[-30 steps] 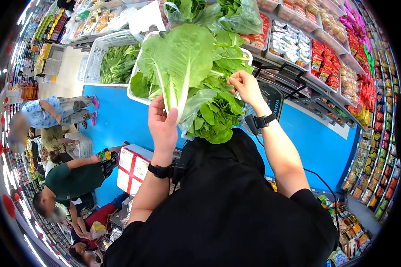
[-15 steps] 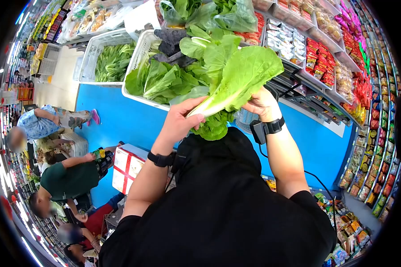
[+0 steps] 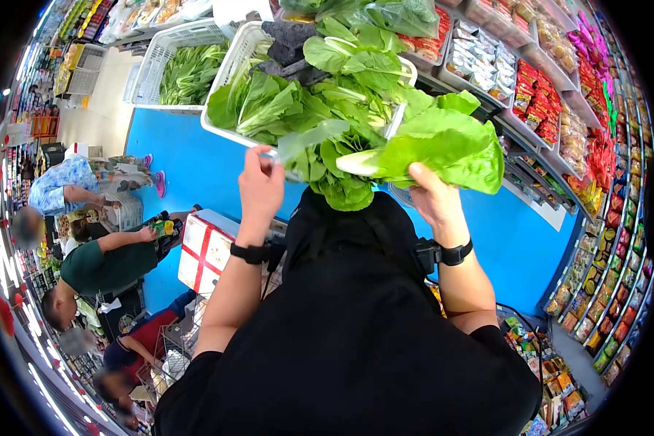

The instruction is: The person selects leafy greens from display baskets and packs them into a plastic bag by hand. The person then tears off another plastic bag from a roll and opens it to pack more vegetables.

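A head of leafy lettuce with a pale white base points its stem to the left, its leaves spread to the right. My right hand grips it from below, thumb on the leaves. On the left, my left hand is closed in a pinch at the edge of a clear plastic bag. More green leaves hang by the bag, in front of my body; how much of them lies inside it is hard to see. Behind stands a white crate with leafy greens and a dark cloth.
Another white crate holds long greens. Shelves of packaged snacks run along the right. A white box with red tape stands at the left, near several people and a wire cart. The floor is blue.
The lettuce has moved right and turned nearly level, now in my right hand alone. My left hand has let go of it and shifted left to the plastic bag's edge.
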A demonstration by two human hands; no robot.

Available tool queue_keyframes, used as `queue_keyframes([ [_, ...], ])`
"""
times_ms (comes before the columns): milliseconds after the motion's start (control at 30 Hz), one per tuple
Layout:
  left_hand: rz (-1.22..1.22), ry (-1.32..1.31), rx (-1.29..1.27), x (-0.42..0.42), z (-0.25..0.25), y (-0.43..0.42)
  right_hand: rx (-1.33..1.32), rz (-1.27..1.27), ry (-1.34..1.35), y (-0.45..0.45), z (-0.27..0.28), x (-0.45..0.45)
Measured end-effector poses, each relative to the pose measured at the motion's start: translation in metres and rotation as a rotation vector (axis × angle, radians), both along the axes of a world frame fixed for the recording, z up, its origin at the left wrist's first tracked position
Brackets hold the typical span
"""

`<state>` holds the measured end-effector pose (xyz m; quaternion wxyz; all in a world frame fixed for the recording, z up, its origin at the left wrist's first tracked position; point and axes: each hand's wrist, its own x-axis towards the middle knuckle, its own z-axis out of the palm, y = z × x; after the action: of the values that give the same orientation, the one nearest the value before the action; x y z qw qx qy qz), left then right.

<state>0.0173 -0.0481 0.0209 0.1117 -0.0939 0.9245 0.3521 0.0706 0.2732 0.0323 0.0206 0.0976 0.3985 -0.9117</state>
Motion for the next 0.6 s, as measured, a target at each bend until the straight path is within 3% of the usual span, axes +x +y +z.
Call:
queue_keyframes([
  [67,0.124,0.239,0.435,-0.009,-0.023,0.000,0.062,0.023,0.037,-0.020,-0.004,0.006],
  [133,0.120,0.257,0.545,-0.013,-0.027,0.008,0.300,0.035,0.059,-0.041,-0.005,0.011],
  [200,0.110,0.213,0.773,-0.015,-0.024,0.014,0.417,0.121,0.046,-0.058,0.009,0.016],
  [233,0.107,0.210,0.771,-0.013,-0.019,0.019,0.415,0.118,0.044,-0.069,0.012,0.014],
  [300,0.214,0.148,1.051,-0.007,-0.010,0.028,0.615,0.103,0.116,-0.085,0.015,0.008],
  [400,0.151,0.118,1.101,0.004,-0.020,0.036,0.781,0.026,0.237,-0.093,-0.025,-0.009],
  [433,0.139,0.125,1.057,0.009,-0.021,0.038,0.914,-0.102,0.278,-0.098,-0.034,-0.016],
  [467,0.136,0.126,1.055,0.011,-0.022,0.040,0.683,-0.088,0.167,-0.103,-0.040,-0.018],
  [600,0.149,0.133,1.190,0.012,-0.024,0.038,0.578,-0.038,0.212,-0.103,-0.060,-0.020],
])
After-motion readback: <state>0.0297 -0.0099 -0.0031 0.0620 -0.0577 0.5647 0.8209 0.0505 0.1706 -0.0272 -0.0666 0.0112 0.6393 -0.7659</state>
